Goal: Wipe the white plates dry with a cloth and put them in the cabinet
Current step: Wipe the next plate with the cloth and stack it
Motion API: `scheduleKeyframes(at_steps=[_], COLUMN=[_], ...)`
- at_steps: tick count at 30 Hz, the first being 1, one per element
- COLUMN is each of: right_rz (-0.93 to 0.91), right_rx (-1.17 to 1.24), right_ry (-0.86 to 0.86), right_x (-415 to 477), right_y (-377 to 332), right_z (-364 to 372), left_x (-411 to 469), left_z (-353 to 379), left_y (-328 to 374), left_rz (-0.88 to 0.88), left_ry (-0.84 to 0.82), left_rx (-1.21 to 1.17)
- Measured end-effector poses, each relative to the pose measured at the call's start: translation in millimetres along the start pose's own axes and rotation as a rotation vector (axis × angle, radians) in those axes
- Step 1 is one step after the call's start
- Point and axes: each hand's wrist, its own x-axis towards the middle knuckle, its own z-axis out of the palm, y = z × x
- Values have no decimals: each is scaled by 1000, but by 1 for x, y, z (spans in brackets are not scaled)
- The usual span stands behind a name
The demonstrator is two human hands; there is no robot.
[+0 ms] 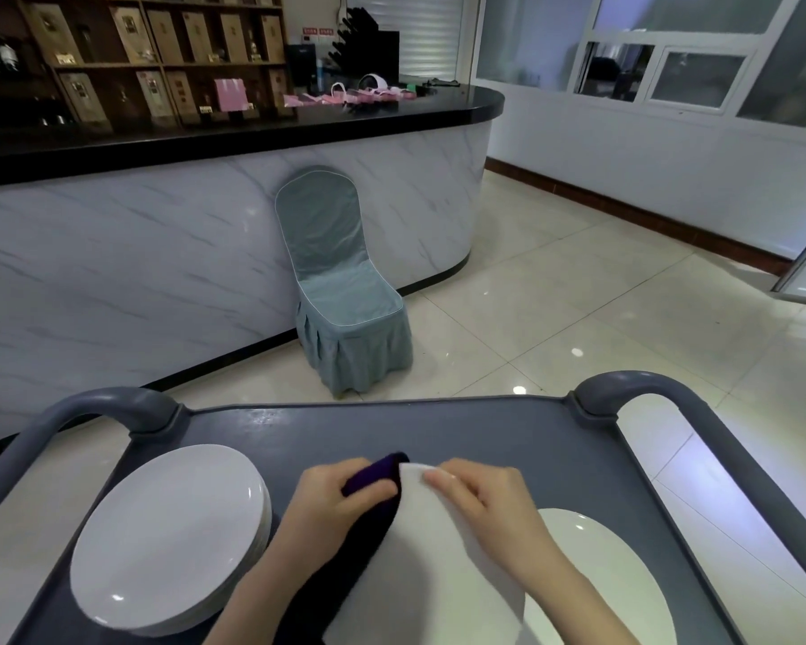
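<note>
A white plate (431,565) stands tilted on edge over the grey cart top (438,425). My right hand (480,500) grips its upper rim. My left hand (333,498) holds a dark purple cloth (373,472) wrapped over the plate's left edge. A stack of white plates (168,537) lies on the cart at the left. Another white plate (615,579) lies flat at the right, partly hidden by my right arm.
The cart has grey handles at the left (89,407) and the right (647,388). A teal-covered chair (340,290) stands ahead against a marble-front counter (159,272). Tiled floor (578,309) spreads to the right.
</note>
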Motion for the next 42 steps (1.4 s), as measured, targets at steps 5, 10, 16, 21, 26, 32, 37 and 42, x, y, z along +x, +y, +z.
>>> scheduleKeyframes(at_steps=[5,10,16,21,26,32,37,42], right_rz=[293,166,-19,311,551,173,-53,333], right_rx=[398,247,-6,464,688,196,-41,534], right_ry=[469,306,-34,585,574,20,-143,459], right_x=[-1,-4,1,0,-10,16,13,10], right_y=[1,5,0,-3,8,4,-2,-3], right_z=[-4,-1,5,12,38,-15,-4,11], left_x=[-24,-13,-1,-23,-12,2,7,-10], left_z=[15,-1,-7,25,32,-2,-2,13], left_y=[-6,-9,-1,-11,-5,-2,7,-12], left_rz=[-452,-304,-3,-513,-603,-174,7,-441], left_ry=[406,324,-91,538,641,281,-91,433], left_rx=[-483,-271,65,-520,-594,-174,15,-514])
